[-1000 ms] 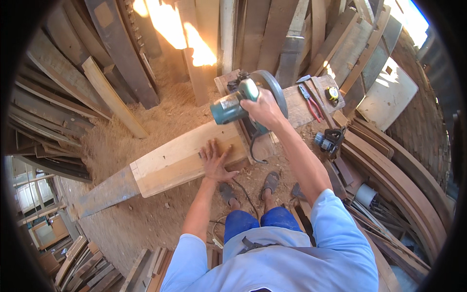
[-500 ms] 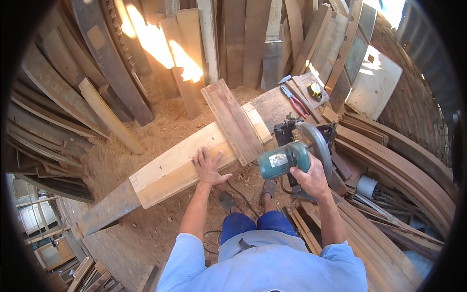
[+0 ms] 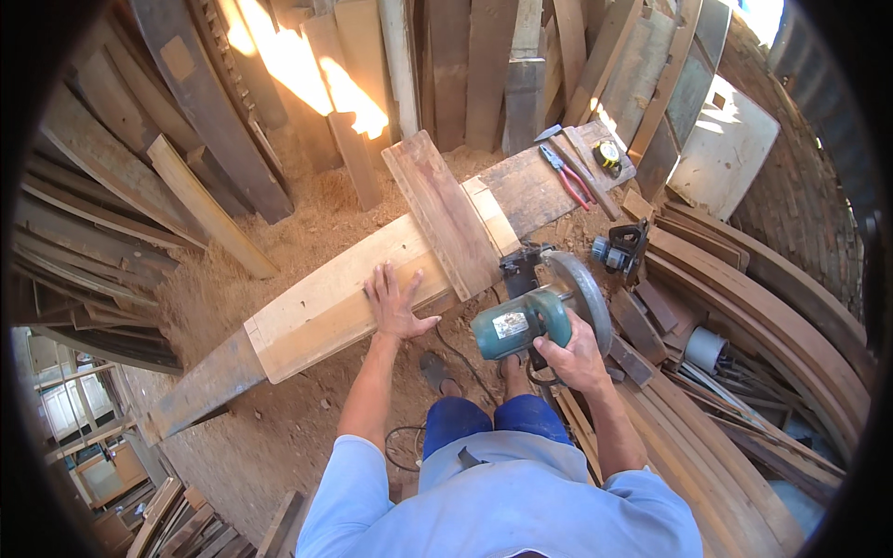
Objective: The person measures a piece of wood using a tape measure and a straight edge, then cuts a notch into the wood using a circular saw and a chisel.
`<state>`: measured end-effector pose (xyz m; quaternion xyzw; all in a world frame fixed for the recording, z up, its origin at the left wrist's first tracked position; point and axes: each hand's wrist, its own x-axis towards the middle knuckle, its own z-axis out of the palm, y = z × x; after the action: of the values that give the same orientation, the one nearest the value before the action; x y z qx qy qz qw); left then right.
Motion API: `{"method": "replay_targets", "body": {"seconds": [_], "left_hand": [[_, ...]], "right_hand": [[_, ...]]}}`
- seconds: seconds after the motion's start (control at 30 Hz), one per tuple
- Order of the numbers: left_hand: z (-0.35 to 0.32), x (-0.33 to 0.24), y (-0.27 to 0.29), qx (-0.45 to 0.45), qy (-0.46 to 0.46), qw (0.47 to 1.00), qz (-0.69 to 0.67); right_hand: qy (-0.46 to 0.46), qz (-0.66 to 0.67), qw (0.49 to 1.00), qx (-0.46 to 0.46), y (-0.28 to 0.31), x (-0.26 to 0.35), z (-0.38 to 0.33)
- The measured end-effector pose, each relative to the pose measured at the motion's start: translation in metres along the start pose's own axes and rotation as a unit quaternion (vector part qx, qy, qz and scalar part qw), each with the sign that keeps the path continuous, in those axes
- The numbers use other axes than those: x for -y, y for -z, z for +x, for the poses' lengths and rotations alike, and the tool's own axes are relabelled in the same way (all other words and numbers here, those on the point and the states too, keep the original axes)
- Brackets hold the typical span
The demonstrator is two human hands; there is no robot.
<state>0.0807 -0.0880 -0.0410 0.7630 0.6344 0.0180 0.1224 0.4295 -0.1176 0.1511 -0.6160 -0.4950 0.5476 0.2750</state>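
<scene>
My left hand (image 3: 394, 302) lies flat with fingers spread on a pale wooden board (image 3: 316, 293). That board rests on a long, worn plank (image 3: 209, 389). Across its right part lies a shorter brown board (image 3: 442, 214), with a small pale wood piece (image 3: 490, 217) beside it. In my right hand (image 3: 572, 353) is the handle of a teal circular saw (image 3: 507, 325) with a grey round guard. The saw is at the right end of the pale board, near the brown board's lower end; whether its base touches the wood I cannot tell.
Pliers with red handles (image 3: 567, 179) and a yellow tape measure (image 3: 606, 156) lie at the plank's far right end. Another dark power tool (image 3: 621, 249) sits right of the saw. Upright planks (image 3: 446, 74) line the back, and curved boards (image 3: 763, 307) are stacked at right. A cord (image 3: 465, 363) trails near my feet.
My right hand has brought the saw left and slightly nearer to me, uncovering the dark power tool behind it. My left hand stays on the pale board.
</scene>
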Motion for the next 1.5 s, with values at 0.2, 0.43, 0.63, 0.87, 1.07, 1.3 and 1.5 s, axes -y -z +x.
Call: {"method": "replay_targets", "body": {"seconds": [0.2,0.43,0.63,0.87,1.07,1.3,1.5], "left_hand": [[0.002,-0.002,0.006,0.023,0.019,0.999,-0.011],[0.003,-0.004,0.012,0.037,0.037,0.998,-0.026],[0.0,0.001,0.006,0.013,0.032,0.999,-0.04],[-0.001,0.002,0.001,0.011,0.038,0.998,-0.045],[0.002,0.001,0.002,0.01,0.043,0.998,-0.042],[0.004,0.001,0.001,0.002,0.032,0.999,-0.026],[0.004,-0.003,0.006,-0.004,0.036,0.998,-0.054]], "right_hand": [[-0.004,-0.007,1.0,0.013,-0.015,0.007,0.006],[0.016,-0.021,0.999,0.03,-0.039,0.009,0.022],[0.011,-0.03,0.998,0.055,-0.052,0.006,0.037],[-0.004,-0.016,0.997,0.076,-0.064,0.014,0.047],[-0.013,0.008,0.996,0.089,-0.076,0.012,0.059],[0.031,-0.02,0.996,0.083,-0.081,0.017,0.083],[0.028,-0.014,0.996,0.083,-0.084,0.029,0.102]]}}
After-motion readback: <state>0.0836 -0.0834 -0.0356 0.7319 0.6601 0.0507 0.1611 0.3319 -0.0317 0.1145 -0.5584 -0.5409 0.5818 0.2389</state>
